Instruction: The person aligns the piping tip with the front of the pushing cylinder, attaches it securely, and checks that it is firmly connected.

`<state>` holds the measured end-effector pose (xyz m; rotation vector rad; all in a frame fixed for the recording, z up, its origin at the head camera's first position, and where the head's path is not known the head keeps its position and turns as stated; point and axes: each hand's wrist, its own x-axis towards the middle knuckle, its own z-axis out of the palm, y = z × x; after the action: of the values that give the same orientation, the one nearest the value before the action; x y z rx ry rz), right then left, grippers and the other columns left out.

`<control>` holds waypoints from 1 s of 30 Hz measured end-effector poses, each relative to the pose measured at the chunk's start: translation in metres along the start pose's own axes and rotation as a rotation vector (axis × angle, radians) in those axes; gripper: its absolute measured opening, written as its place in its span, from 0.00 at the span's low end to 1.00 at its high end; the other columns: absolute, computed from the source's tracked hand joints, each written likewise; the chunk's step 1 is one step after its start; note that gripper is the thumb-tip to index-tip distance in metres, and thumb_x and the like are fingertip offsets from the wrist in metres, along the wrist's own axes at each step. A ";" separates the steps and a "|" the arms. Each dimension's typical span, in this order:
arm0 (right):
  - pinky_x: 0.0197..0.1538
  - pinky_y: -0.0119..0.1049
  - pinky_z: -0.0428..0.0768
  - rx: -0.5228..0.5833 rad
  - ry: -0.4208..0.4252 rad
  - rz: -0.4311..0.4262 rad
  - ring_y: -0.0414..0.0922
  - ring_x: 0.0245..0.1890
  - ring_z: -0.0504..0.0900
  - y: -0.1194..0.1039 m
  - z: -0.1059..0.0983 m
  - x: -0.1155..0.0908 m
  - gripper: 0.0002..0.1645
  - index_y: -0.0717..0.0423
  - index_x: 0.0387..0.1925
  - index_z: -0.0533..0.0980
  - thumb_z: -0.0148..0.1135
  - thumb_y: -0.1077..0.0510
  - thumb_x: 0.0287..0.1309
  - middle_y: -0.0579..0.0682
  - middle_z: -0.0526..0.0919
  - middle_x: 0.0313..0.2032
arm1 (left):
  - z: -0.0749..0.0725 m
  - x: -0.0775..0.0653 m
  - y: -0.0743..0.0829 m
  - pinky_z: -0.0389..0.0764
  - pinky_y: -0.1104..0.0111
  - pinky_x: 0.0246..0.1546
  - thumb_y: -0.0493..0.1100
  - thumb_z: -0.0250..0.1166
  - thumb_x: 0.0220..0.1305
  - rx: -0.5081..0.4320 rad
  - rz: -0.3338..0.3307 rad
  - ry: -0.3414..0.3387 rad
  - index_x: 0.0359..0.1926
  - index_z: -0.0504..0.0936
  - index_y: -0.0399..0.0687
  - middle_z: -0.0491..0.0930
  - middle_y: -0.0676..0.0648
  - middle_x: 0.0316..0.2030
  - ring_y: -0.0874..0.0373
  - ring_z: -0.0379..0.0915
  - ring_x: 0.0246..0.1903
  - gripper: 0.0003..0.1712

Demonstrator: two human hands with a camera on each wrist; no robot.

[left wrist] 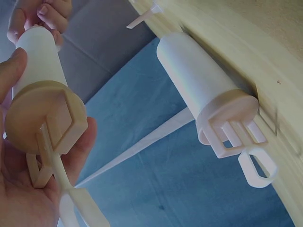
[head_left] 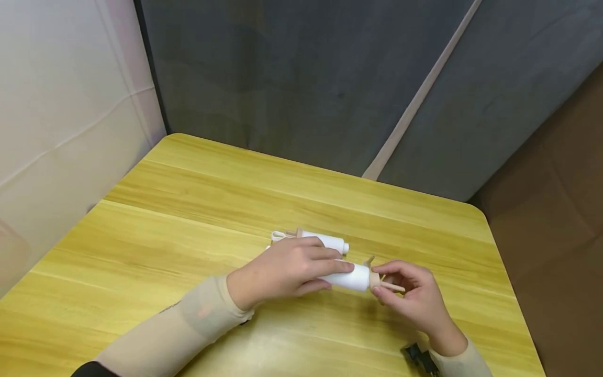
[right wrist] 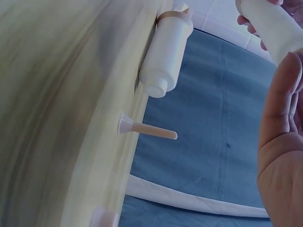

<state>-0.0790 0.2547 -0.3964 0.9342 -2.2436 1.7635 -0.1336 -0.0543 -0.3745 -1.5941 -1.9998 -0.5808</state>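
Observation:
A white icing syringe (head_left: 350,276) lies across both hands, over the table. My left hand (head_left: 299,266) grips its barrel. At that end, the left wrist view shows a beige cap (left wrist: 28,113) with finger loops and a pale plunger handle (left wrist: 83,205). My right hand (head_left: 421,301) pinches a beige nozzle (head_left: 375,279) at the other end of the barrel; fingers hide part of it. Just behind, a second white syringe (head_left: 330,241) rests on its side, its looped cap (left wrist: 232,116) and ring handle (left wrist: 258,168) to the left.
A slim beige nozzle (right wrist: 154,131) stands on its flared base beyond the held syringe. Another pale piece (right wrist: 103,217) shows blurred at the bottom of the right wrist view. The wood-grain table (head_left: 188,209) meets grey cloth (head_left: 282,78) at the back.

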 end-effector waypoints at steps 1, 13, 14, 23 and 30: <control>0.32 0.39 0.89 0.016 0.000 0.020 0.40 0.33 0.89 0.000 0.000 -0.001 0.21 0.70 0.47 0.82 0.68 0.86 0.52 0.53 0.89 0.40 | 0.001 0.000 0.000 0.84 0.63 0.50 0.48 0.82 0.61 0.006 0.002 -0.002 0.62 0.86 0.53 0.88 0.50 0.54 0.52 0.84 0.46 0.29; 0.43 0.40 0.89 0.080 0.043 0.050 0.44 0.45 0.89 0.001 -0.001 -0.004 0.23 0.71 0.47 0.82 0.70 0.86 0.48 0.53 0.87 0.47 | 0.006 0.004 0.004 0.85 0.62 0.47 0.49 0.81 0.62 0.129 0.004 -0.017 0.62 0.86 0.54 0.88 0.51 0.55 0.52 0.84 0.46 0.28; 0.47 0.40 0.88 0.073 0.045 0.017 0.45 0.49 0.88 0.001 -0.001 -0.004 0.25 0.71 0.47 0.83 0.71 0.87 0.46 0.54 0.86 0.49 | 0.005 0.004 0.004 0.85 0.61 0.48 0.49 0.81 0.62 0.122 -0.001 -0.022 0.63 0.86 0.54 0.88 0.51 0.55 0.52 0.84 0.47 0.28; 0.50 0.36 0.87 0.043 0.014 -0.233 0.48 0.55 0.84 0.011 0.005 -0.001 0.13 0.66 0.42 0.86 0.74 0.78 0.56 0.61 0.83 0.51 | 0.002 0.001 0.001 0.85 0.62 0.48 0.51 0.81 0.63 0.064 0.002 -0.035 0.64 0.85 0.52 0.88 0.50 0.55 0.52 0.84 0.46 0.29; 0.49 0.37 0.87 0.000 0.023 -0.236 0.46 0.53 0.86 0.008 0.005 0.001 0.21 0.69 0.47 0.85 0.76 0.81 0.50 0.62 0.86 0.50 | 0.000 0.001 0.000 0.85 0.61 0.49 0.48 0.81 0.63 0.027 -0.006 -0.033 0.64 0.85 0.52 0.88 0.49 0.56 0.51 0.84 0.48 0.29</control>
<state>-0.0834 0.2510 -0.4040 1.1211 -2.0232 1.6613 -0.1342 -0.0536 -0.3733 -1.5915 -2.0289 -0.5312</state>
